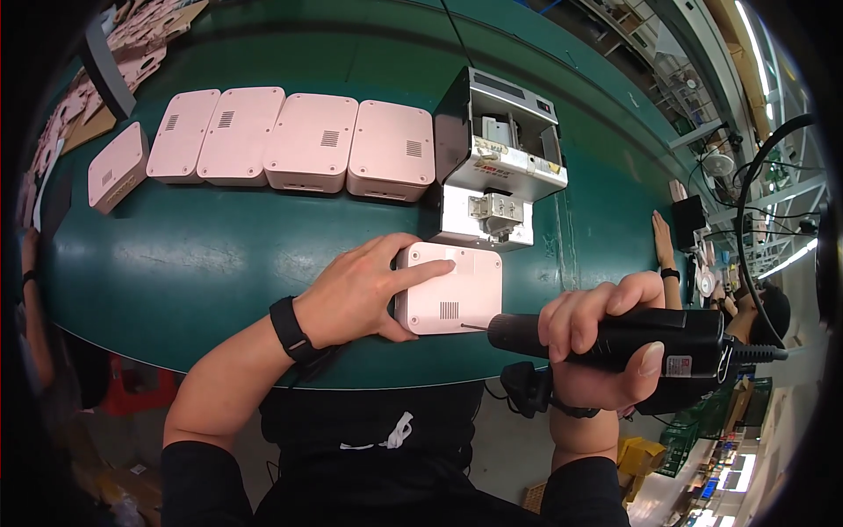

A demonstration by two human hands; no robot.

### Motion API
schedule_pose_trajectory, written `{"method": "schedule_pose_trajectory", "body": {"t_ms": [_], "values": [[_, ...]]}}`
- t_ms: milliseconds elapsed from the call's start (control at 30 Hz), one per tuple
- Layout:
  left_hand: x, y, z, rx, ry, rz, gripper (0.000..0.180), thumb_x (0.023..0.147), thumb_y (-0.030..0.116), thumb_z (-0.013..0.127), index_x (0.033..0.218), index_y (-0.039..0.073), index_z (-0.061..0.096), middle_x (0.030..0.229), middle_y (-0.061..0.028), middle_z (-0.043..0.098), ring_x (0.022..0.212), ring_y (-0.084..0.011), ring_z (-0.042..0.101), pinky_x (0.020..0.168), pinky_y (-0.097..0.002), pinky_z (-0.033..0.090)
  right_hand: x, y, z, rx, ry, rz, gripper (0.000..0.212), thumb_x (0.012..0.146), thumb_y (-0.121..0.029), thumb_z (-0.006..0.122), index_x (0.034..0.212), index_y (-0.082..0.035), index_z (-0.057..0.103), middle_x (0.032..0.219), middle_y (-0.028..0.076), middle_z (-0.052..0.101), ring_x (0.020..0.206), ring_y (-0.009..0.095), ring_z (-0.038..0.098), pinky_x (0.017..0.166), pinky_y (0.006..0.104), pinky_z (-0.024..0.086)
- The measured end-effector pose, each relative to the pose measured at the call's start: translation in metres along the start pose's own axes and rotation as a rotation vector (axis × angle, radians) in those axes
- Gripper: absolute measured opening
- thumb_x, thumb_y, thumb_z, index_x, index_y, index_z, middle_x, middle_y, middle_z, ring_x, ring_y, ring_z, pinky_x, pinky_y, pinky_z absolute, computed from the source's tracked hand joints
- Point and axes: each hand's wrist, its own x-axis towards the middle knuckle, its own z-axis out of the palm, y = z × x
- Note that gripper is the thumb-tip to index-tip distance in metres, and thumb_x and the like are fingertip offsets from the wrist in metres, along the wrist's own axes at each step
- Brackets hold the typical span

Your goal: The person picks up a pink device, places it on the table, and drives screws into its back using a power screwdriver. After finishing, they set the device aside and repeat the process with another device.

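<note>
Because the left hand (351,290) clasps the left end of a pale pink, round-cornered plastic box (479,294), that edge is partly hidden. The right hand (575,325) grips a thick black corded electric screwdriver (645,334); whether its thin bit sits in a hole is unclear. The box, with dark slots and corner holes, lies on the green tabletop (219,263).

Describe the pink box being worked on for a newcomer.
On the green table, find the metal machine; just below it in view lies the pink box. Unlike the other pink boxes left of the machine, it has the left hand on it and the bit of a black screwdriver reaching it.
</note>
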Motion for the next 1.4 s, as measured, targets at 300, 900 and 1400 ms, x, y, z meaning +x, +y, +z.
{"method": "schedule_pose_trajectory", "body": {"t_ms": [300, 900, 1400], "values": [[0.001, 0.004, -0.001, -0.016, -0.003, -0.006, 0.092, 0.053, 0.023, 0.093, 0.139, 0.029, 0.058, 0.131, -0.0138, 0.053, 0.116, -0.0331, 0.058, 0.095, -0.0412, 0.053, 0.004, 0.010, 0.002, -0.104, -0.022, -0.164, 0.051, 0.090, -0.054, 0.061, 0.101, -0.009, 0.041, 0.066, 0.004, 0.051, 0.047, 0.016, 0.049, 0.052, 0.0348, 0.046], [0.001, 0.003, -0.004, -0.029, -0.005, -0.010, 0.090, 0.055, 0.022, 0.092, 0.139, 0.030, 0.058, 0.132, -0.0130, 0.053, 0.116, -0.0336, 0.058, 0.095, -0.0414, 0.053, 0.002, 0.002, 0.006, -0.026, -0.059, 0.023, 0.059, 0.081, -0.051, 0.079, 0.104, -0.010, 0.042, 0.074, 0.006, 0.056, 0.062, 0.020, 0.055, 0.067, 0.0382, 0.048], [-0.001, 0.003, -0.006, -0.006, 0.006, 0.037, 0.091, 0.056, 0.028, 0.092, 0.140, 0.029, 0.056, 0.131, -0.0144, 0.053, 0.117, -0.0349, 0.058, 0.095, -0.0421, 0.052, 0.098, 0.009, -0.017, -0.064, 0.067, -0.301, 0.035, 0.101, -0.042, 0.046, 0.107, -0.008, 0.049, 0.068, 0.005, 0.050, 0.051, 0.017, 0.048, 0.056, 0.0344, 0.043]]}}
